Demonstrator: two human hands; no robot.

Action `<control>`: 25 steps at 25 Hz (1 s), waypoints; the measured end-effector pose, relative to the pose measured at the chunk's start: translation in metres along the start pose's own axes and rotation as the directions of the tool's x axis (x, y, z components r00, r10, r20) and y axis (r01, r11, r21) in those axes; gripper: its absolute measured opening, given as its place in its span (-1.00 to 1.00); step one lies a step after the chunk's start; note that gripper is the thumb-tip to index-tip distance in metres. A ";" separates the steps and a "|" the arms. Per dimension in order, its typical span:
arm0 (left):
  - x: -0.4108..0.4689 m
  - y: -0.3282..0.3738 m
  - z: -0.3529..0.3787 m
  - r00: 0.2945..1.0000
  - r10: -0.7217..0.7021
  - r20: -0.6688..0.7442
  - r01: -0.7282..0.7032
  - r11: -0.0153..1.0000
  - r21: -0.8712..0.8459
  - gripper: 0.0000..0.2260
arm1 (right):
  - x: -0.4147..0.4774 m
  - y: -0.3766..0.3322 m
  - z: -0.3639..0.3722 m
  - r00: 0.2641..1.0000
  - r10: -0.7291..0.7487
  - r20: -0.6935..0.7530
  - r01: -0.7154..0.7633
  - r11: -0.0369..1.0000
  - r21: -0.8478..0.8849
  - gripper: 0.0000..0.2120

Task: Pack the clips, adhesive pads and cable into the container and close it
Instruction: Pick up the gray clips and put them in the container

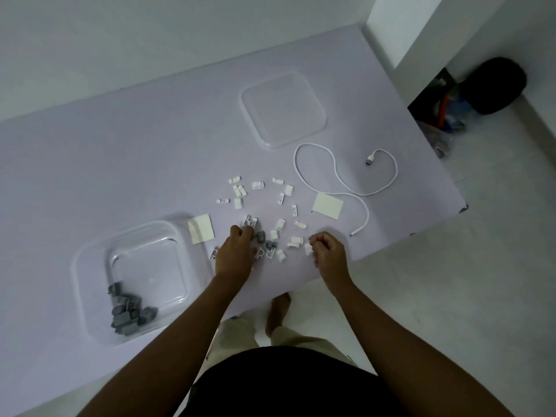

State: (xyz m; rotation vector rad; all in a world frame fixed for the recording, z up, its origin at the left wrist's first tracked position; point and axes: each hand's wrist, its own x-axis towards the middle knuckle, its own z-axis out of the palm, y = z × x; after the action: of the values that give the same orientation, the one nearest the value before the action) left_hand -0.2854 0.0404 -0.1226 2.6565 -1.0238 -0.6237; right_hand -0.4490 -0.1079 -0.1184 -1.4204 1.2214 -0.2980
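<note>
Pale lilac counter (120, 176) carries the parts. Left hand (236, 254): fingers curled round small grey plastic clips (260, 236) at its 1 o'clock. Clear square plastic container (90, 260) lies at its 8 o'clock, nearer this hand. Right hand (329, 254): fingers curled; contents cannot be determined.

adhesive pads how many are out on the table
2. One adhesive pad lies just right of the clear container, near the left hand; the other sits by the white cable. A hand could hide another.
</note>
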 end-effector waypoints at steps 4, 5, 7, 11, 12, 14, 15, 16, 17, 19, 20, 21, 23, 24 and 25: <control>0.009 0.004 0.004 0.998 -0.005 -0.057 0.002 0.998 -0.055 -0.74 | 0.011 0.007 -0.017 0.978 -0.207 0.027 0.187 0.813 -0.552 -0.76; 0.011 0.004 0.006 0.998 -0.004 -0.056 0.000 0.997 -0.071 -0.76 | 0.014 0.008 -0.019 0.974 -0.208 0.085 0.219 0.797 -0.562 -0.66; 0.012 0.005 0.007 0.999 0.000 -0.049 -0.004 0.997 -0.076 -0.79 | 0.018 0.011 -0.017 0.966 -0.201 0.164 0.258 0.800 -0.542 -0.61; 0.013 0.003 0.011 0.999 0.014 -0.034 -0.015 0.999 -0.029 -0.94 | 0.026 0.017 -0.008 0.962 -0.208 0.177 0.272 0.787 -0.554 -0.69; 0.013 0.003 0.012 0.999 0.010 -0.037 -0.012 0.998 -0.054 -0.93 | 0.028 0.016 -0.007 0.965 -0.205 0.163 0.261 0.786 -0.561 -0.71; 0.015 0.004 0.011 0.999 -0.005 -0.036 -0.001 0.987 -0.162 -0.84 | 0.029 0.015 -0.005 0.976 -0.191 0.107 0.218 0.819 -0.531 -0.73; 0.016 0.006 0.009 0.999 -0.018 -0.040 0.008 0.974 -0.226 -0.80 | 0.029 0.013 -0.004 0.983 -0.172 0.058 0.179 0.859 -0.479 -0.74; 0.017 0.008 0.006 0.998 -0.035 -0.051 0.019 0.959 -0.283 -0.80 | 0.029 0.012 -0.004 0.991 -0.136 -0.003 0.123 0.907 -0.402 -0.75; 0.019 0.009 0.002 0.997 -0.054 -0.059 0.032 0.945 -0.327 -0.82 | 0.030 0.010 -0.004 0.995 -0.077 -0.061 0.055 0.952 -0.301 -0.76; 0.023 0.010 -0.004 0.992 -0.100 -0.075 0.063 0.919 -0.389 -0.88 | 0.033 0.003 -0.007 0.985 0.140 -0.100 -0.138 0.990 0.026 -0.77; 0.024 0.009 -0.005 0.988 -0.134 -0.075 0.091 0.904 -0.417 -0.90 | 0.033 -0.002 -0.008 0.967 0.248 -0.053 -0.228 0.942 0.245 -0.79; 0.026 0.008 -0.006 0.984 -0.168 -0.058 0.125 0.884 -0.451 -0.92 | 0.032 -0.009 -0.010 0.946 0.322 0.037 -0.304 0.839 0.451 -0.83; 0.029 0.006 -0.003 0.971 -0.235 0.030 0.214 0.811 -0.544 -0.86 | 0.029 -0.022 -0.013 0.909 0.358 0.215 -0.403 0.616 0.677 -0.89; 0.031 0.005 -0.002 0.962 -0.257 0.093 0.261 0.763 -0.591 -0.81 | 0.027 -0.027 -0.014 0.898 0.342 0.277 -0.431 0.557 0.710 -0.88; 0.032 0.006 -0.003 0.952 -0.269 0.145 0.298 0.712 -0.635 -0.77 | 0.026 -0.031 -0.013 0.889 0.320 0.329 -0.455 0.527 0.718 -0.86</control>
State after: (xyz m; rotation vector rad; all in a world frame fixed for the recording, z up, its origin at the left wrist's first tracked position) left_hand -0.2662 0.0140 -0.1277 2.1649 -0.2879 -0.9051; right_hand -0.4333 -0.1429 -0.1000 -0.3614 1.0362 -0.3379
